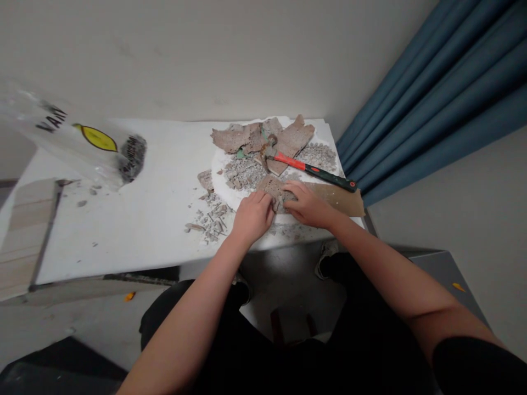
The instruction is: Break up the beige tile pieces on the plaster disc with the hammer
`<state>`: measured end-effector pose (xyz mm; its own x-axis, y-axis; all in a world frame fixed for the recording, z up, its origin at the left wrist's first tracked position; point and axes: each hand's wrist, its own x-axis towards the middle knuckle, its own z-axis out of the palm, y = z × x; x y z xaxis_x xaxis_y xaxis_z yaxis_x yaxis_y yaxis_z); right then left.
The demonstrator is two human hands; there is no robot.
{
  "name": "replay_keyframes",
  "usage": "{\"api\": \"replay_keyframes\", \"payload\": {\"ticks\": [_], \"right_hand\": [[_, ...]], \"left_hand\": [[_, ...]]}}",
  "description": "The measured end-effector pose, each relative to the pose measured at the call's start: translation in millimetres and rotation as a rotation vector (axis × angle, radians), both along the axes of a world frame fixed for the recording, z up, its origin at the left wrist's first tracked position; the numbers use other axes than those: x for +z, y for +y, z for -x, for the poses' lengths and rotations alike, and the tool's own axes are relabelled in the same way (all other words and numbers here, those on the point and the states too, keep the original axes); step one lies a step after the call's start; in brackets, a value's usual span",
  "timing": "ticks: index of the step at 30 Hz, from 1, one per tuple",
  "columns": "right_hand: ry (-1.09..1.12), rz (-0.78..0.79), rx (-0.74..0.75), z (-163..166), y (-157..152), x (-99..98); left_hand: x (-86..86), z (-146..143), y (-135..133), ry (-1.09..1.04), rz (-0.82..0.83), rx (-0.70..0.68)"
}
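My left hand (252,215) and my right hand (307,205) are both closed on one flat grey-brown broken slab piece (275,189), gripping it from either side at the near edge of a white round board (221,184). Just behind it lies a hammer (313,170) with a red and black handle, its head resting among larger broken slabs (263,136). Grey rubble (244,173) is heaped on the board between the slabs and my hands.
Small fragments (211,218) are scattered on the low white table (135,219) left of my hands. A clear plastic bag (78,140) with a yellow label lies at the far left. A brown cardboard strip (341,198) lies right. Blue curtain (432,93) hangs at the right.
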<state>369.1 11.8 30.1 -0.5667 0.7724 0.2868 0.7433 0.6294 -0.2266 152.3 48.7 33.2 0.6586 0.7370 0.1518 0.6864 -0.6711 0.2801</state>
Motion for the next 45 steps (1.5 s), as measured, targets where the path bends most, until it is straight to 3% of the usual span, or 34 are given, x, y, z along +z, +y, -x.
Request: {"api": "replay_keyframes", "payload": {"ticks": [6, 15, 27, 39, 42, 45], "right_hand": [[0.099, 0.032, 0.024, -12, 0, -5.4], [0.131, 0.042, 0.025, -16, 0, -7.3], [0.134, 0.054, 0.033, -17, 2, -6.6], [0.188, 0.062, 0.042, -17, 3, -11.2], [0.187, 0.072, 0.041, -17, 2, -9.2], [0.184, 0.083, 0.038, -16, 2, -7.7]], "left_hand": [[4.6, -6, -3, -0.019, -0.009, -0.072], [-6.1, -11, 5, 0.012, -0.045, -0.245], [-6.0, -19, 2, 0.059, -0.083, -0.272], [4.6, -24, -1, 0.075, 0.051, -0.171], [9.4, -19, 2, -0.004, 0.082, -0.176], [17.9, -4, 12, -0.255, 0.091, -0.103]]}}
